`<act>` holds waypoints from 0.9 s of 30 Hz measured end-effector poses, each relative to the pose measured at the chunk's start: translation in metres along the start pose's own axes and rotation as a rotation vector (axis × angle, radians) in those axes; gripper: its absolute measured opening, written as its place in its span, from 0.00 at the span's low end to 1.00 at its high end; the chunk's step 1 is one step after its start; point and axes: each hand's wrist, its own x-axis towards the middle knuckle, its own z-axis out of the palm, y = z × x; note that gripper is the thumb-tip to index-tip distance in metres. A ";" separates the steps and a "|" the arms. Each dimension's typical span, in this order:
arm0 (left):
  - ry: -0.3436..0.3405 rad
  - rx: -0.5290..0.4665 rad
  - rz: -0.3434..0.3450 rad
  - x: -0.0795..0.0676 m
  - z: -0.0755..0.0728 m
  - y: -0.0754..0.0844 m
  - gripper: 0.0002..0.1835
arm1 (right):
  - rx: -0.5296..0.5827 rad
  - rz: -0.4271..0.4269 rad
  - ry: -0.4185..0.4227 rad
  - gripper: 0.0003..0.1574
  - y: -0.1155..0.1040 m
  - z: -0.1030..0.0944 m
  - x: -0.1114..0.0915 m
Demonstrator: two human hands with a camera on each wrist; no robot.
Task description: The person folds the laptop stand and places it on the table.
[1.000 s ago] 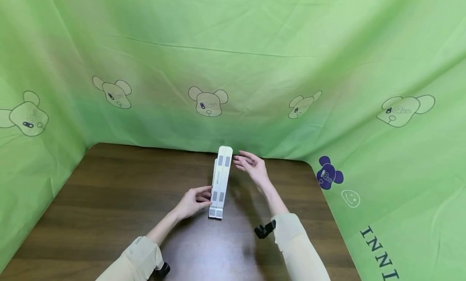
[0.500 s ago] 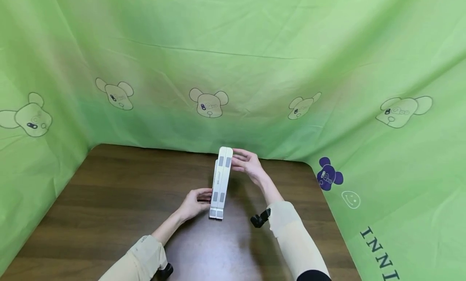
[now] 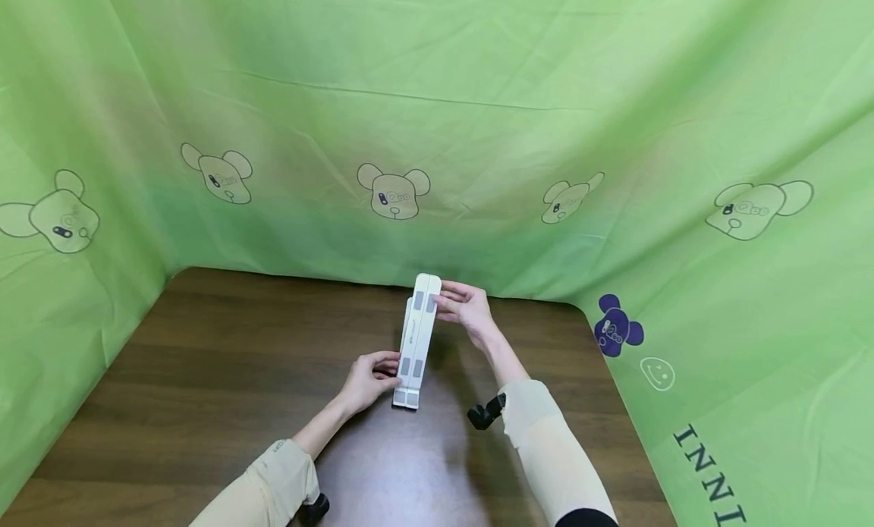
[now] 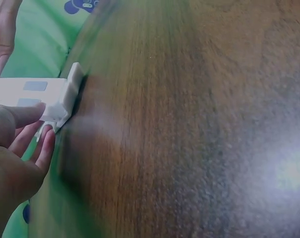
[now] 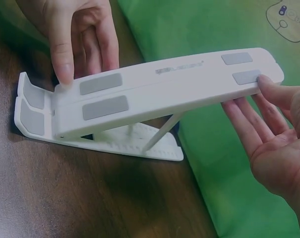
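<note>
A white folding laptop stand (image 3: 414, 343) with grey pads stands on the wooden table, its two rails side by side. In the right wrist view its top (image 5: 157, 94) slopes up from the lipped end, propped by a thin strut (image 5: 162, 133) on a notched base (image 5: 159, 148). My left hand (image 3: 363, 381) holds the side near the lipped end, thumb on the top; some of its fingertips are hidden behind the stand. At the raised end my right hand (image 3: 470, 310) pinches the stand, thumb on a grey pad and fingers underneath.
Brown table (image 3: 239, 345) surface extends on both sides of the stand. A green printed cloth (image 3: 307, 231) hangs along the back and sides, close behind the raised end. Small black devices (image 3: 486, 412) sit at the wrists.
My right hand has moved left to the stand's raised end and taken hold of it. The raised end has shifted slightly right. My left hand stays near the lipped end.
</note>
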 end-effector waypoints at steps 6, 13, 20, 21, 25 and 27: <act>-0.008 -0.063 -0.037 0.003 0.001 0.001 0.24 | 0.018 0.002 0.025 0.32 0.000 -0.002 -0.005; -0.018 -0.109 -0.067 0.005 0.000 0.002 0.24 | 0.050 0.011 0.076 0.32 0.003 -0.004 -0.009; -0.037 -0.108 -0.064 0.007 -0.002 0.003 0.25 | 0.091 0.011 0.120 0.32 0.003 -0.003 -0.016; -0.035 -0.107 -0.062 0.007 -0.003 0.003 0.24 | 0.094 0.008 0.124 0.31 0.003 -0.002 -0.017; -0.024 -0.099 -0.056 0.007 -0.006 0.003 0.24 | 0.092 -0.011 0.121 0.31 0.002 -0.001 -0.021; -0.019 -0.095 -0.061 0.007 -0.008 0.003 0.24 | 0.085 -0.025 0.110 0.33 0.002 -0.001 -0.023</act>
